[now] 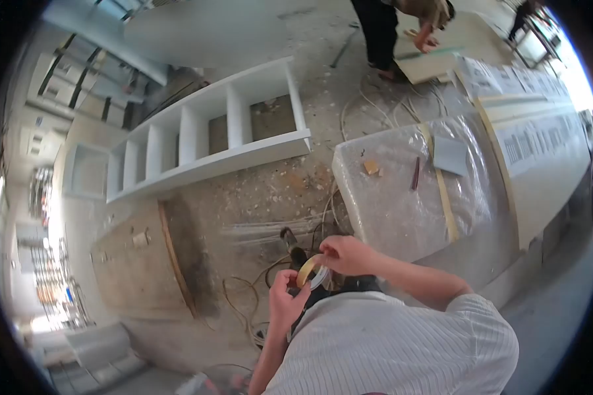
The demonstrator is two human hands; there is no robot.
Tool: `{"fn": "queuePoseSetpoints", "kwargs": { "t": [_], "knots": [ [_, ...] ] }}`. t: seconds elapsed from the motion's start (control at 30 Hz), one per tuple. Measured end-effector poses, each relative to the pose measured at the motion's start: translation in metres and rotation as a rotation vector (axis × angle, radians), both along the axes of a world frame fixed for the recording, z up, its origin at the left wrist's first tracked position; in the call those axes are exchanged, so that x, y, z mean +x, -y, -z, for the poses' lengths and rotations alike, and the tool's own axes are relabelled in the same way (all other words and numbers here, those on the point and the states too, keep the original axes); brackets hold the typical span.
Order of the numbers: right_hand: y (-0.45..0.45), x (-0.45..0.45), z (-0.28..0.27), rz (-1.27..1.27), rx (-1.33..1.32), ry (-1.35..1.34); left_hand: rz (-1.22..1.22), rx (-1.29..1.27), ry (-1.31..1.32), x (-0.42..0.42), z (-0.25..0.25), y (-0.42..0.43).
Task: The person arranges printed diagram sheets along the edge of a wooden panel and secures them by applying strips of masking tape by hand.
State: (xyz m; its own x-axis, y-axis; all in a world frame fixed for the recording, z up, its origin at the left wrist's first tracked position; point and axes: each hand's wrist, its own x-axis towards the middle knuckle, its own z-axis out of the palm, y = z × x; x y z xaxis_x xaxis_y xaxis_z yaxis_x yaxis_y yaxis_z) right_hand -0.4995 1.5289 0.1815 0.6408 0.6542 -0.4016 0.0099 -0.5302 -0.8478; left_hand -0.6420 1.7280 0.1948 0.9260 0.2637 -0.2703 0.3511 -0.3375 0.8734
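Note:
A roll of yellowish tape (305, 271) is held close in front of my body, its open ring facing up at a tilt. My left hand (288, 299) grips the roll's lower left side, with fingers and thumb closed on it. On the upper right, my right hand (349, 255) has its fingers pinched together at the roll's edge. Whether a loose tape end lies between those fingertips is too small to make out. Below the hands, my dark shoe (298, 255) shows on the dusty floor.
Left of centre a white shelf frame (188, 135) lies on the floor. A plastic-wrapped slab (392, 204) at right bears a grey sheet (449, 157) and a dark red stick (415, 173). Cables (240, 289) trail nearby. Another person (379, 33) bends over a board at the back.

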Motion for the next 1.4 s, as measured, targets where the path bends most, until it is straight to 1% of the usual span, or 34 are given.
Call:
{"fn": "queuePoseSetpoints", "kwargs": {
  "t": [0.03,0.07,0.1,0.17,0.2,0.23,0.27,0.3,0.33,0.4,0.43,0.47,0.5,0.53,0.57,0.6,0.63,0.7,0.73,0.83,0.87,0.9,0.93,0.97,1.0,1.03,1.07,1.13,1.17,1.23,1.27,1.3,1.33,1.4],
  "knots": [
    [-0.011,0.004,0.004,0.116,0.037,-0.077,0.056,-0.035,-0.022,0.012,0.002,-0.017],
    [-0.022,0.009,0.016,0.170,0.049,-0.089,0.109,-0.070,-0.016,0.029,0.003,-0.033],
    [-0.032,0.016,0.023,0.207,0.047,-0.090,0.146,-0.074,-0.019,0.048,0.009,-0.050],
    [-0.057,0.028,0.032,0.253,0.193,-0.135,0.279,-0.010,0.045,0.083,0.018,-0.091],
    [-0.072,0.036,0.027,0.300,0.176,-0.206,0.283,-0.027,-0.026,0.101,0.014,-0.108],
    [-0.088,0.043,0.029,0.333,0.173,-0.194,0.316,-0.033,-0.017,0.119,0.011,-0.128],
    [-0.103,0.049,0.038,0.414,0.181,-0.243,0.351,-0.023,0.043,0.136,0.011,-0.145],
    [-0.118,0.056,0.032,0.492,0.185,-0.302,0.380,-0.018,0.095,0.149,0.008,-0.160],
    [-0.128,0.063,0.028,0.483,0.174,-0.236,0.398,-0.033,0.089,0.161,0.006,-0.171],
    [-0.149,0.079,0.009,0.570,0.145,-0.239,0.391,-0.051,0.077,0.203,-0.005,-0.191],
    [-0.155,0.090,0.001,0.644,0.125,-0.234,0.446,-0.059,0.088,0.224,-0.008,-0.198],
    [-0.160,0.097,0.019,0.670,0.143,-0.160,0.512,0.011,0.133,0.242,-0.009,-0.201],
    [-0.161,0.107,0.013,0.753,0.130,-0.147,0.583,0.072,0.182,0.260,-0.007,-0.202],
    [-0.162,0.119,0.007,0.779,0.171,-0.194,0.671,0.081,0.204,0.280,-0.004,-0.201],
    [-0.161,0.132,0.003,0.798,0.220,-0.237,0.741,0.060,0.215,0.298,-0.004,-0.196],
    [-0.162,0.141,0.017,0.912,0.293,-0.214,0.776,0.022,0.180,0.318,-0.006,-0.190],
    [-0.157,0.156,0.018,0.963,0.298,-0.190,0.802,-0.009,0.147,0.343,-0.006,-0.182],
    [-0.140,0.185,0.024,1.070,0.444,-0.250,0.901,-0.044,0.162,0.390,0.002,-0.158],
    [-0.128,0.200,0.035,1.073,0.430,-0.236,0.951,-0.074,0.151,0.412,0.005,-0.146],
    [-0.095,0.237,0.058,1.230,0.488,-0.273,1.102,-0.032,0.147,0.476,0.010,-0.100],
    [-0.090,0.244,0.062,1.253,0.501,-0.272,1.143,-0.055,0.121,0.494,0.009,-0.087],
    [-0.081,0.254,0.060,1.308,0.567,-0.287,1.169,-0.054,0.132,0.513,0.007,-0.070],
    [-0.070,0.261,0.058,1.360,0.630,-0.306,1.253,-0.051,0.166,0.530,0.003,-0.055],
    [-0.059,0.266,0.056,1.381,0.635,-0.294,1.338,-0.048,0.198,0.545,-0.001,-0.041],
    [-0.051,0.268,0.055,1.451,0.706,-0.268,1.390,-0.079,0.206,0.561,0.007,-0.026],
    [-0.043,0.268,0.053,1.522,0.776,-0.239,1.417,-0.083,0.202,0.572,0.000,-0.010],
    [-0.034,0.267,0.051,1.545,0.779,-0.233,1.492,-0.068,0.168,0.581,-0.006,0.008],
    [-0.023,0.267,0.048,1.681,0.890,-0.081,1.624,-0.044,0.126,0.594,-0.018,0.041],
    [-0.019,0.267,0.049,1.691,0.908,-0.080,1.639,-0.029,0.121,0.600,-0.025,0.056],
    [-0.006,0.265,0.052,1.780,0.864,0.034,1.834,-0.014,0.105,0.612,-0.042,0.092],
    [0.000,0.267,0.052,1.807,0.881,0.057,1.875,-0.063,-0.032,0.616,-0.050,0.110],
    [0.002,0.268,0.052,1.875,0.946,0.106,1.913,-0.051,-0.029,0.619,-0.049,0.124],
    [0.003,0.270,0.052,1.942,1.008,0.156,1.945,-0.101,-0.072,0.624,-0.045,0.138],
    [0.011,0.279,0.054,2.022,1.014,0.187,1.981,-0.199,-0.164,0.634,-0.041,0.164]
  ]
}}
